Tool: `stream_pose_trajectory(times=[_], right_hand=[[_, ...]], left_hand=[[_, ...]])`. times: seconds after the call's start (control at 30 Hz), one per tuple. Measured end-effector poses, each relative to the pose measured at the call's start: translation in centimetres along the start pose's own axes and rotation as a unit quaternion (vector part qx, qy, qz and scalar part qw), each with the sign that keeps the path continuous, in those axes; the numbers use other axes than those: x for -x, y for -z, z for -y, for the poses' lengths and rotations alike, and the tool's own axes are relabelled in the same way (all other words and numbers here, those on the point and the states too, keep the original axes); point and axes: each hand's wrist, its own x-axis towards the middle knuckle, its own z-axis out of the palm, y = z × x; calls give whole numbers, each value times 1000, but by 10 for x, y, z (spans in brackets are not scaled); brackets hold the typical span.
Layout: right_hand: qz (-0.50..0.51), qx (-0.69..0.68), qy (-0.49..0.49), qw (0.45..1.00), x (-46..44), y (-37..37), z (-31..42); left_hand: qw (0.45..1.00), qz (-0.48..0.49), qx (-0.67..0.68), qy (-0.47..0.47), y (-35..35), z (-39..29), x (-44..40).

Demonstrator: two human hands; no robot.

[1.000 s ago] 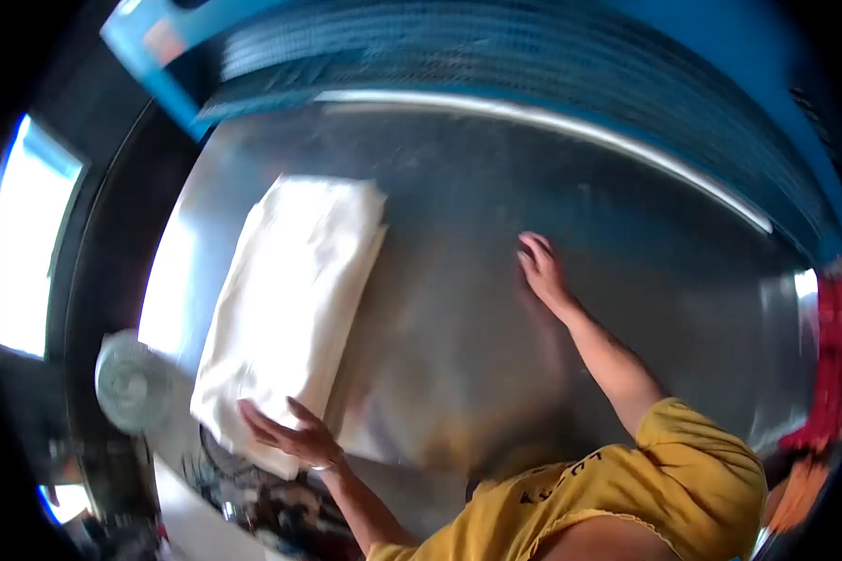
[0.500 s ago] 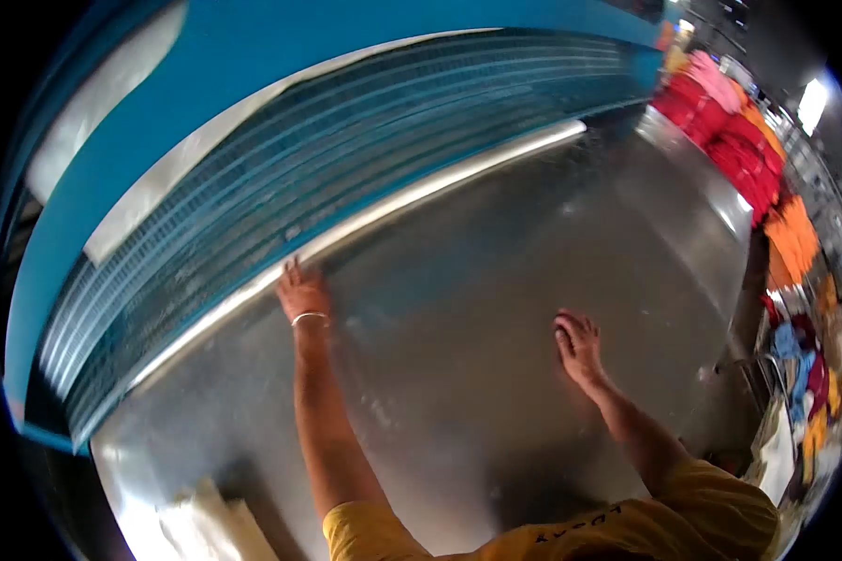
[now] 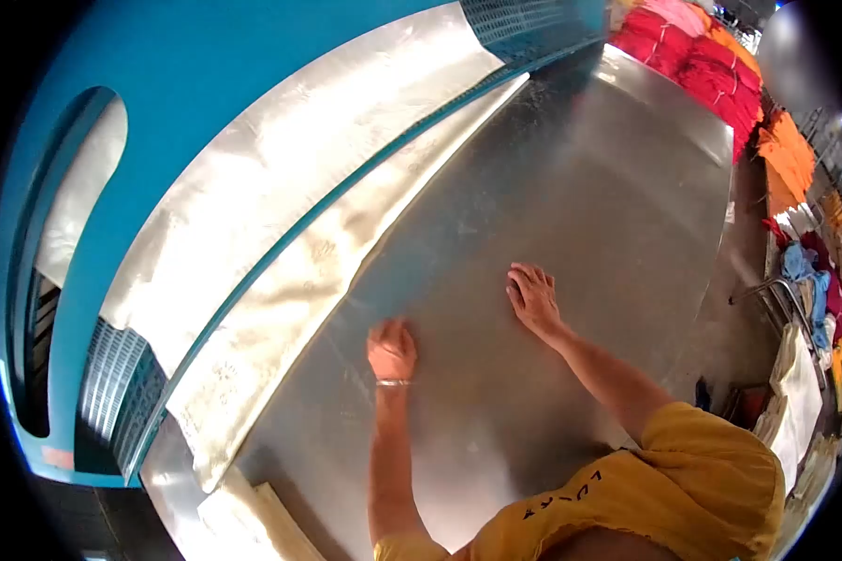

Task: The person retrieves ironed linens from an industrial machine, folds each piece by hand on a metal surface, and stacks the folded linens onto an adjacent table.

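Note:
A wide white cloth [image 3: 323, 243] lies over the blue edge of a machine and slopes down onto a grey metal table [image 3: 571, 215]. More white fabric [image 3: 337, 112] stretches behind it inside the machine's opening. My left hand [image 3: 392, 351], with a band at the wrist, is over the table just to the right of the cloth's front edge, apart from it. Its fingers are curled in, and no object shows in them. To its right, my right hand [image 3: 536, 299] is over the bare metal with fingers apart, holding nothing.
The blue machine housing [image 3: 196, 84] spans the left and top. Folded white fabric [image 3: 262, 524] sits at the table's near left. Beyond the right edge are red bundles [image 3: 697, 65], orange cloth [image 3: 786, 154], mixed coloured garments [image 3: 819, 280] and draped white cloth [image 3: 791, 393].
The white cloth has spread from a narrow strip at the machine's edge onto the table. My left hand has drawn back from that edge and curled. The view has shifted.

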Motion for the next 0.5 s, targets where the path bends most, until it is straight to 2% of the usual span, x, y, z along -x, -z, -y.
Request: stream_pose_trajectory(times=[0.07, 0.1, 0.17, 0.23, 0.3, 0.33, 0.43, 0.5], right_hand=[[1, 8, -9, 1000, 0, 1, 1], [5, 12, -9, 1000, -3, 0, 0], [13, 30, -10, 999, 1, -2, -4], [15, 6, -12, 1000, -1, 0, -6], [9, 10, -13, 1000, -1, -1, -5], [-6, 7, -14, 1000, -3, -1, -4], [-23, -9, -15, 1000, -6, 1, -4], [-6, -33, -28, 999, -5, 3, -1]], left_hand=[[999, -42, -34, 11, 12, 32, -18], [997, -25, -69, -6, 20, 46, -31], [994, -3, -109, 18, 23, 71, -54], [981, -52, -184, 31, 18, 72, -77], [977, 19, -172, 122, -20, 105, -81], [970, 63, -153, 180, -24, 101, -92], [982, 62, -109, 139, -60, 75, -90], [999, 32, -14, -26, -77, 35, -41]])
